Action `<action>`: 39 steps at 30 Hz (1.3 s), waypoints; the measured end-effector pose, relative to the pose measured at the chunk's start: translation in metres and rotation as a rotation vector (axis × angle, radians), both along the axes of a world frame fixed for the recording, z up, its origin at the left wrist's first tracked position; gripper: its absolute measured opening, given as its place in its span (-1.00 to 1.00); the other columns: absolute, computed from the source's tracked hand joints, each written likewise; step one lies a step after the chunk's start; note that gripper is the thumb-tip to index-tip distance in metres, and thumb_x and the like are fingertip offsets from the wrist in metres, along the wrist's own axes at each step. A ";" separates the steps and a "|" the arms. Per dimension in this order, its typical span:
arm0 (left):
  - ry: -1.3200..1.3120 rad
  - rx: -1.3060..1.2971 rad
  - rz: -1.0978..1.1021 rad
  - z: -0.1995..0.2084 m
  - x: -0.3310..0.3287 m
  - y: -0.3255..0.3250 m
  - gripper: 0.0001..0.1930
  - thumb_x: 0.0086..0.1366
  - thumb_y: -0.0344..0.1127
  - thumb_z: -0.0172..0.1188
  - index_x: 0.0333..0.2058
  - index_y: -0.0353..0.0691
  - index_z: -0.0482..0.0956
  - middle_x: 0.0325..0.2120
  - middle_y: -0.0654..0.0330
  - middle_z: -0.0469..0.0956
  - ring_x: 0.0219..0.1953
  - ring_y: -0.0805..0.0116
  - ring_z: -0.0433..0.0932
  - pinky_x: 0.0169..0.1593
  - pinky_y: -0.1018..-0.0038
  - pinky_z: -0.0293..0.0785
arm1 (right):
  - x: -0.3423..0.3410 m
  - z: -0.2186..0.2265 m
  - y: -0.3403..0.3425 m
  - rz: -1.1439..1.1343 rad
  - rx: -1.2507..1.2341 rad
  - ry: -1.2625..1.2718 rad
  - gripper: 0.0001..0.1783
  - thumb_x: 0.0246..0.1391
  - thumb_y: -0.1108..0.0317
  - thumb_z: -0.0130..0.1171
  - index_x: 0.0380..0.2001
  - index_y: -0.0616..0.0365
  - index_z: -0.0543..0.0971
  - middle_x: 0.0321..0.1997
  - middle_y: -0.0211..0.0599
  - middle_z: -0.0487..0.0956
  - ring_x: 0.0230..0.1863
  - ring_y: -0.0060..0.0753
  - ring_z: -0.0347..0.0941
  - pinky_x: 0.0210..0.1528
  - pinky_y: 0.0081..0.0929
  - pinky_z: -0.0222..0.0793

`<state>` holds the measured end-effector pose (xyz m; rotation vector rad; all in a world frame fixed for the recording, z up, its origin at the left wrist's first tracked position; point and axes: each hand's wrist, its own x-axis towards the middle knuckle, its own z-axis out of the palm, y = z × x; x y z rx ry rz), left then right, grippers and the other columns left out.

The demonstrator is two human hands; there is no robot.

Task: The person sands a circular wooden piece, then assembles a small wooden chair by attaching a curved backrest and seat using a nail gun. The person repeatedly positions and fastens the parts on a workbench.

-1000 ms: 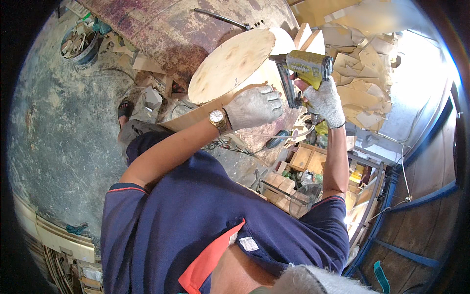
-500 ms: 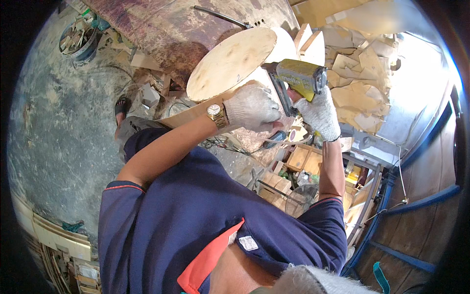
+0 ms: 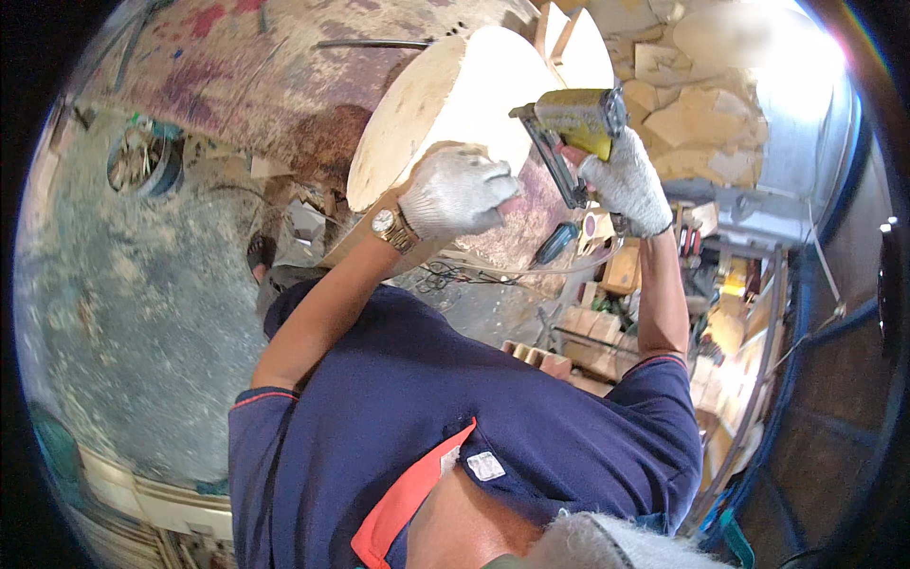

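Observation:
My right hand [image 3: 627, 185], in a white knit glove, is wrapped around the handle of a yellow-green nail gun [image 3: 580, 119]. The gun's dark magazine slants down toward my left hand, with a gap between them. My gloved left hand [image 3: 460, 192], a watch at its wrist, is closed at the near edge of a round plywood piece [image 3: 403, 119]. That piece stands tilted on the worn workbench [image 3: 313, 104], its right part washed out by glare. What lies under my left fingers is partly hidden.
Pale wooden pieces [image 3: 559, 43] stand behind the plywood. A dark bar [image 3: 370, 44] lies on the bench's far side. A blue-black tool [image 3: 556, 243] rests near the bench edge, by a hose. Left on the floor is a scrap bucket [image 3: 147, 166]; wood offcuts [image 3: 697, 123] are piled right.
The nail gun has drawn slightly away from my left hand, widening the gap. The plywood piece has turned, showing a narrower face and more bright surface. The whole view has shifted.

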<state>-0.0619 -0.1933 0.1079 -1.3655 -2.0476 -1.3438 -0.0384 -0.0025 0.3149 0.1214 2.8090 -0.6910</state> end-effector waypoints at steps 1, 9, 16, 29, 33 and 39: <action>0.032 0.035 0.057 0.001 0.000 0.000 -0.72 0.15 -0.06 0.31 -0.20 -0.01 0.70 -0.19 0.25 0.68 -0.10 0.19 0.68 0.03 0.23 0.57 | 0.006 -0.001 0.010 -0.111 -0.093 0.002 -0.57 0.17 0.46 0.36 0.12 0.26 0.58 -0.14 -0.24 0.75 -0.44 -0.62 0.51 -0.39 -0.52 0.50; 0.117 -0.175 0.435 0.012 0.003 0.014 -0.65 0.27 -0.23 0.22 0.04 -0.02 0.68 0.18 0.27 0.62 0.37 0.21 0.43 0.49 0.13 0.12 | 0.020 -0.019 0.070 -0.176 -0.152 -0.003 -0.51 0.22 0.31 0.39 0.15 0.27 0.54 -0.23 -0.34 0.73 -0.65 -0.76 0.36 -0.61 -0.67 0.34; 0.099 -0.146 0.468 0.015 -0.001 0.022 -0.73 0.23 -0.29 0.22 -0.09 0.00 0.73 0.11 0.30 0.68 0.34 0.25 0.48 0.40 0.14 0.22 | 0.018 -0.026 0.073 -0.093 -0.130 0.036 -0.48 0.22 0.16 0.44 0.12 0.23 0.56 -0.47 -0.44 0.59 -0.69 -0.70 0.38 -0.62 -0.62 0.38; 0.097 -0.137 0.420 0.011 -0.002 0.018 -0.68 0.20 -0.26 0.28 -0.04 -0.02 0.68 0.16 0.26 0.63 0.26 0.20 0.51 0.24 0.12 0.31 | 0.023 -0.008 0.050 0.077 -0.028 0.069 -0.45 0.26 0.20 0.41 0.22 0.16 0.50 -0.34 -0.45 0.60 -0.54 -0.74 0.39 -0.53 -0.62 0.35; 0.161 -0.125 0.455 0.009 -0.003 0.018 -0.67 0.19 -0.23 0.28 -0.04 -0.02 0.67 0.18 0.26 0.63 0.25 0.23 0.51 0.23 0.14 0.31 | 0.032 -0.023 0.048 0.115 0.203 0.186 -0.42 0.09 0.15 0.48 0.13 0.19 0.62 -0.31 -0.17 0.74 -0.42 -0.33 0.63 -0.32 -0.32 0.58; 0.119 -0.064 0.410 0.009 -0.004 0.019 -0.72 0.16 -0.22 0.28 -0.13 -0.04 0.65 0.11 0.27 0.65 0.18 0.26 0.53 0.19 0.18 0.32 | 0.051 -0.023 0.038 0.130 0.347 0.152 -0.45 0.12 -0.02 0.43 -0.06 0.27 0.68 -0.29 0.04 0.72 -0.27 0.03 0.71 -0.20 -0.14 0.59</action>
